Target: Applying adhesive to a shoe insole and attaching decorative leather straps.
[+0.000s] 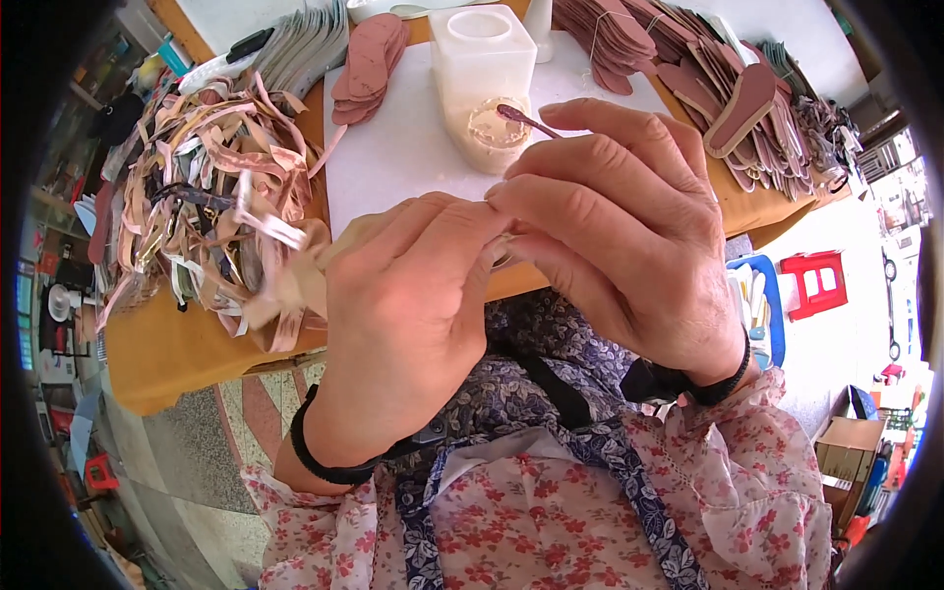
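My left hand is closed, fingers pinched together above the table's front edge. A beige strap, blurred by motion, trails from its left side. My right hand meets it fingertip to fingertip, also closed. Between its upper fingers is a thin stick-like brush with a dark reddish tip, pointing left over a small cream-crusted pot. What the meeting fingertips pinch is mostly hidden. The pot is joined to the front of a white square plastic container on a white board.
Tangled straps are heaped at the left. Reddish-brown insoles lie stacked behind them, with more insole stacks at the right. Grey pieces fan out at the back left. A blue bin and red stool stand beyond the table's right side.
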Demonstrator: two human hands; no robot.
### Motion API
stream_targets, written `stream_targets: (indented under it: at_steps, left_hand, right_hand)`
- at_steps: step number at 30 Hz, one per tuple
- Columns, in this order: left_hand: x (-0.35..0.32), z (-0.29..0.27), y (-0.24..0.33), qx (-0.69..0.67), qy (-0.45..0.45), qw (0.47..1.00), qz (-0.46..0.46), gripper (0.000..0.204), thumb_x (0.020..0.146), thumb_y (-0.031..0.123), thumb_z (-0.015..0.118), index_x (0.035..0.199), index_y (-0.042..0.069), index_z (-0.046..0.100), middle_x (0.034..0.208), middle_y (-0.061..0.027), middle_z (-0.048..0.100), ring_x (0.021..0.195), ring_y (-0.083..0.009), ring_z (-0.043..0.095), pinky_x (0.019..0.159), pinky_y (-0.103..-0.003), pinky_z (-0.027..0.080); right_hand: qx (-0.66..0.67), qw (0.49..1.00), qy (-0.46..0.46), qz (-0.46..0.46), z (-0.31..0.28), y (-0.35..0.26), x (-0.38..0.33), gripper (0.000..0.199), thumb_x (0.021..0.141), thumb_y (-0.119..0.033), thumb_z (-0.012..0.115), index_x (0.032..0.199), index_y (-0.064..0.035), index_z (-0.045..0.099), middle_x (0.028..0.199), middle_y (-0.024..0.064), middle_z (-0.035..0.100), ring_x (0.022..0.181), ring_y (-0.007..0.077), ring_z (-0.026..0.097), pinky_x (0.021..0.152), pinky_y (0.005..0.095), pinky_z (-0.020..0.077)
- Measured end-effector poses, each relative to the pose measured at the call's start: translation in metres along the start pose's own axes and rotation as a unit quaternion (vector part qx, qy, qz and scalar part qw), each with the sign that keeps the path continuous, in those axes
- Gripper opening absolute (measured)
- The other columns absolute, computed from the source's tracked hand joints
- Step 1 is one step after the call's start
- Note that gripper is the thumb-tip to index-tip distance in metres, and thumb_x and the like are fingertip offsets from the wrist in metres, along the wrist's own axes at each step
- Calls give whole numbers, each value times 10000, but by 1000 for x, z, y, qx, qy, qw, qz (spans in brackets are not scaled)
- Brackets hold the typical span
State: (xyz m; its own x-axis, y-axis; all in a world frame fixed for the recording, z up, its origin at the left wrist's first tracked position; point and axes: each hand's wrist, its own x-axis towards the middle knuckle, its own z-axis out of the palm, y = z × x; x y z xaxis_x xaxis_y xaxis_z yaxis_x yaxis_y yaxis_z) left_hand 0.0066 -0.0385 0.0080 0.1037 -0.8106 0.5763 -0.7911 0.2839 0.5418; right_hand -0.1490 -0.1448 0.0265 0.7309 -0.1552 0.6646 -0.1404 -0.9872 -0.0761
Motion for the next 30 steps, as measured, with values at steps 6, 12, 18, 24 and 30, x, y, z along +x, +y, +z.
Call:
stream_targets:
  at_steps: [6, 12, 18, 24, 30]
  left_hand:
    - [-1, 0, 3, 9, -7, 1000, 11, 249, 714, -99, 631, 939, 7, 626, 841, -151, 635, 790, -343, 615, 671, -424, 481]
    - [6, -12, 14, 76, -18, 997, 18, 108, 798, -109, 630, 878, -41, 651, 810, -134, 666, 699, -222, 651, 642, -294, 503]
    - [-4, -16, -4, 6, 15, 999, -42, 142, 770, -49, 704, 901, -6, 671, 854, -146, 665, 740, -294, 650, 652, -344, 507]
    - [-17, -19, -14, -28, 22, 998, -56, 164, 786, -54, 708, 942, -9, 687, 892, -123, 685, 745, -242, 673, 635, -316, 521]
    - [-24, -18, -27, 64, 65, 995, 33, 210, 752, -78, 695, 952, -13, 700, 953, -140, 685, 909, -284, 687, 766, -346, 555]
  right_hand:
    - [-12, 1000, 7, -11, -2, 4, -1, 254, 714, -215, 766, 912, -81, 678, 888, 31, 651, 978, 269, 624, 828, 393, 434]
    - [-1, 1000, -11, -6, -1, 6, -1, 196, 735, -173, 757, 871, -76, 655, 869, 37, 638, 935, 268, 627, 823, 391, 435]
    - [75, 997, 10, 4, 5, 16, -4, 172, 749, -108, 748, 849, -37, 627, 843, 79, 615, 928, 299, 621, 804, 393, 458]
    - [136, 989, 1, 63, 5, 19, -6, 134, 760, 0, 719, 843, -1, 613, 864, 96, 619, 948, 296, 622, 773, 375, 503]
    - [185, 974, -9, 131, 7, 18, -8, 129, 768, 27, 703, 843, 11, 600, 876, 102, 620, 953, 288, 615, 775, 365, 503]
